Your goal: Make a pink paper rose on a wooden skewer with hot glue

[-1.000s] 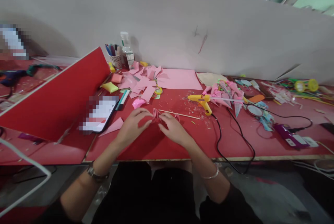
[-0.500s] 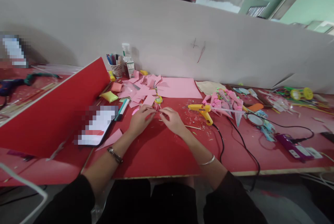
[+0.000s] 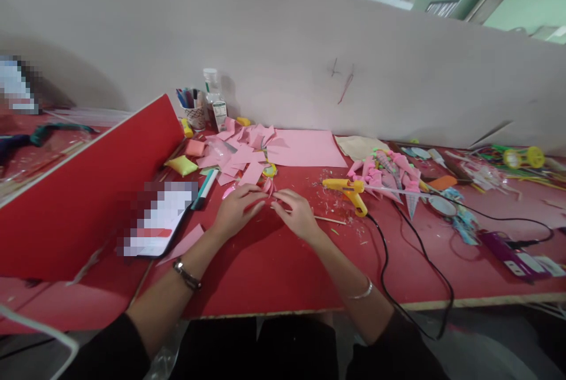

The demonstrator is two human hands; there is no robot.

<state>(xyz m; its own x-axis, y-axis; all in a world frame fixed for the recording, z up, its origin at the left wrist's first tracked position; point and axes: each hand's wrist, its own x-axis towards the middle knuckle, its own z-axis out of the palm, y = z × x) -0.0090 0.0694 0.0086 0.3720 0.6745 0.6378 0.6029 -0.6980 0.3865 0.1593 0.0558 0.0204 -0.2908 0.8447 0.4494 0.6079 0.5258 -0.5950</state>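
Both my hands meet over the middle of the red table. My left hand and my right hand hold a small pink paper piece between their fingertips; its lower part is hidden by the fingers. Just behind lies a yellow tape roll on its side. A thin wooden stick rests on the table by my right hand. Further right a yellow hot glue gun lies with a clear glue stick in its back. Pink paper scraps are heaped behind my left hand.
Pink paper cones are piled right of the glue gun, whose black cable hangs over the table edge. A phone lies left, before a red board. A pen cup and a bottle stand at the back. A purple power strip is far right.
The view has shifted slightly. My hands stay together at the pink paper piece, with the fingertips slightly further apart and more of the pink piece showing above them.
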